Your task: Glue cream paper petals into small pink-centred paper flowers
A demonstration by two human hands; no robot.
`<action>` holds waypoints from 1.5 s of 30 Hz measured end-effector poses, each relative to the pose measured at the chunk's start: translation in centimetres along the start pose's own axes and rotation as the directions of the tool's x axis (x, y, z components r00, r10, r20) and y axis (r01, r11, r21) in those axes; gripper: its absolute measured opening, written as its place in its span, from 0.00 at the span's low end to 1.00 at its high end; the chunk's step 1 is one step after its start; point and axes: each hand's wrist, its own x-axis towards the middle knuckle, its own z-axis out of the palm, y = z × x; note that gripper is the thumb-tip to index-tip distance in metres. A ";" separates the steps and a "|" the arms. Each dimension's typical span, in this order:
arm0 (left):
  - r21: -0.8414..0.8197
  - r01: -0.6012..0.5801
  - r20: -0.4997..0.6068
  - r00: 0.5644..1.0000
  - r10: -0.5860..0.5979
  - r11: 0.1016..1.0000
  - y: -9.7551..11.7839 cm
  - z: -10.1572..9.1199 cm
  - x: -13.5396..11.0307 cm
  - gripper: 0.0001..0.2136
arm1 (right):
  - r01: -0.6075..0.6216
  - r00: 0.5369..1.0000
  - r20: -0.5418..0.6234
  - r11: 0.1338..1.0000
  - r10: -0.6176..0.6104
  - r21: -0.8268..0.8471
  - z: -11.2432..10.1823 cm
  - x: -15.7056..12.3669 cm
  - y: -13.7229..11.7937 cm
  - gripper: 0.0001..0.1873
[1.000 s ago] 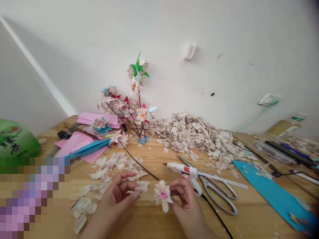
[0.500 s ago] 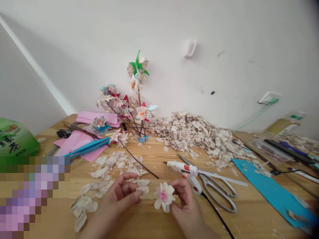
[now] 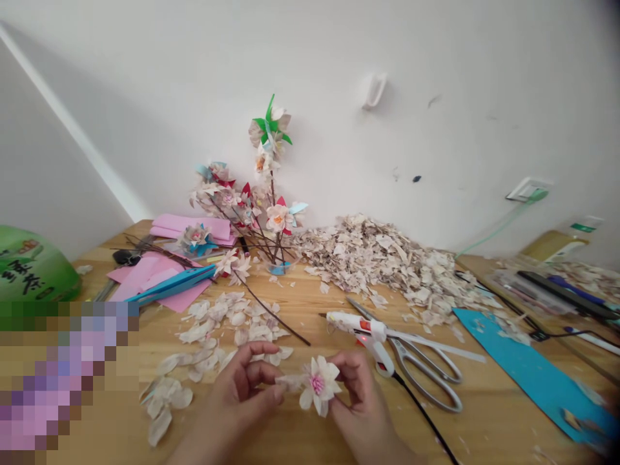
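My right hand (image 3: 356,394) pinches a white handmade flower (image 3: 320,385) with a pink centre, its face turned toward me. Between the thumb and fingers of my left hand (image 3: 256,384) is a single pale petal (image 3: 291,382), whose far end reaches the flower's left edge; I cannot tell if they are joined. Loose petals (image 3: 167,400) lie to the left of my left hand, and more petals (image 3: 232,316) spread beyond it. Just past my right hand rests a white glue gun (image 3: 358,325) with a red light showing, beside metal scissors (image 3: 426,371).
Flowered twigs (image 3: 278,219) stand in a small clear cup at the back. A large heap of dried petals (image 3: 378,258) is against the wall. Blue sheet (image 3: 523,371) lies right, pink paper (image 3: 188,227) left, near a green package (image 3: 36,268). The glue gun's black cord (image 3: 421,413) runs forward.
My left hand has moved right, bringing its petal up to the flower's left side. My right hand keeps hold of the flower in nearly the same place.
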 end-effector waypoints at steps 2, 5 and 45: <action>-0.002 -0.010 0.004 1.000 0.010 1.000 -0.1 0.1 0.0 0.20 | 0.015 1.000 0.009 1.000 -0.015 -0.010 0.1 0.0 0.0 0.18; 0.009 0.012 0.055 0.998 -0.013 1.000 0.0 0.0 0.0 0.19 | 0.046 0.999 0.017 0.999 -0.045 -0.022 0.1 -0.1 -0.1 0.18; -0.012 0.022 0.087 0.996 -0.021 1.000 -0.3 0.5 -0.1 0.19 | -0.037 0.995 0.086 0.986 0.052 -0.163 0.2 -0.5 0.3 0.15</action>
